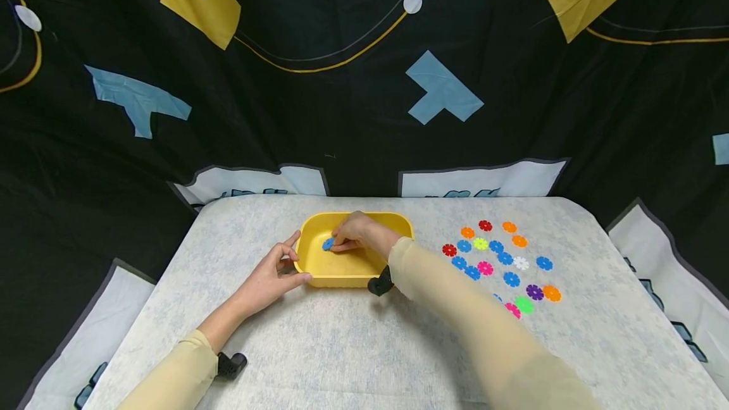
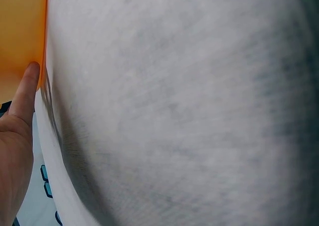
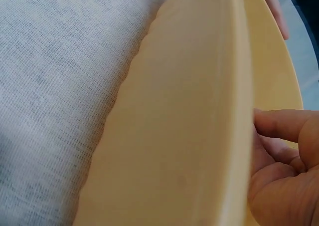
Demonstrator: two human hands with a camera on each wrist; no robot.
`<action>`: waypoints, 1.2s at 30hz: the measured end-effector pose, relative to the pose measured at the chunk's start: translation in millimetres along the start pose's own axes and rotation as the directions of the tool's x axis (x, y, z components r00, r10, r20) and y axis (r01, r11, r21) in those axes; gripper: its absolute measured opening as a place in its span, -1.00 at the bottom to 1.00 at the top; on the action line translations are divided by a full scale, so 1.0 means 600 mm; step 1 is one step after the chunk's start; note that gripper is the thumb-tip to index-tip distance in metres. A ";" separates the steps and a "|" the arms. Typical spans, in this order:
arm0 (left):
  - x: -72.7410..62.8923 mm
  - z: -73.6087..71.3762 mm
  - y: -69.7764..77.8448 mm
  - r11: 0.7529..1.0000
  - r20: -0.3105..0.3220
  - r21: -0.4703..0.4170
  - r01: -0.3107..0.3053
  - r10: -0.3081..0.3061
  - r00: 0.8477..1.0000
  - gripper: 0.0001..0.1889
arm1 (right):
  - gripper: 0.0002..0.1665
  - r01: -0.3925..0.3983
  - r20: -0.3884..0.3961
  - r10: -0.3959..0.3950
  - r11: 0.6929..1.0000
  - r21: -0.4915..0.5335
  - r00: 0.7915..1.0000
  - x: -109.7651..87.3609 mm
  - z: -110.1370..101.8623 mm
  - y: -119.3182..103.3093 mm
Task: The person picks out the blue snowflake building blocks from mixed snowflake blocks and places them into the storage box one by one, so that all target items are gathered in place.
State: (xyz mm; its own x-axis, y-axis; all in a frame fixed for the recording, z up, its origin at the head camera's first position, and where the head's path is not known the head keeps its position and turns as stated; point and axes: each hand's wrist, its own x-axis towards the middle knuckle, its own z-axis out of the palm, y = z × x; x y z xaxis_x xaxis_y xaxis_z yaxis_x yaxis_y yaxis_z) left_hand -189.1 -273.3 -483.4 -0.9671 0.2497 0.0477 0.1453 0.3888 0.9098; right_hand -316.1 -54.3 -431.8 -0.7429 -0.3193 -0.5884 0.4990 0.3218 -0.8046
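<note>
A yellow plastic basin lies on the table. My right hand reaches inside it and pinches a blue flower-shaped disc low over the basin floor. In the right wrist view the fingers are partly hidden behind the basin's wall, and the disc is out of sight. At the basin's left end my left hand touches the rim, its thumb along the front corner. From the left wrist, the straight thumb lies against the basin's wall.
Several flower-shaped discs in different colours lie scattered right of the basin, among them a pink disc, a white disc and a purple disc. A pale cloth covers the table. Behind it hangs a black curtain.
</note>
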 end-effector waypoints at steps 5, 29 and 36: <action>0.002 -0.001 0.004 1.000 0.000 -0.003 -0.006 0.006 1.000 -0.49 | -0.62 0.003 -0.055 -0.006 0.998 -0.056 0.998 -0.004 -0.003 -0.012; 0.000 0.004 0.006 0.998 -0.036 0.059 0.014 -0.012 0.999 -0.41 | -0.57 0.234 0.201 -0.224 0.972 -0.028 0.954 -0.066 -0.089 -0.027; 0.004 0.008 0.007 0.997 -0.030 0.074 0.001 0.002 1.000 -0.41 | -0.60 0.244 0.169 -0.247 0.969 0.041 0.954 -0.094 -0.155 -0.024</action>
State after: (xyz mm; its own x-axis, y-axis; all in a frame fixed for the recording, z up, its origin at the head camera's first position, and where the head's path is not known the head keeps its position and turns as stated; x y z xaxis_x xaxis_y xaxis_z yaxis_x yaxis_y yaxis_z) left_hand -189.6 -267.0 -481.5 -0.9728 0.2233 0.0616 0.1597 0.4538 0.8767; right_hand -322.7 42.3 -379.7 -0.7569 -0.5347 -0.3757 0.3207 0.1970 -0.9265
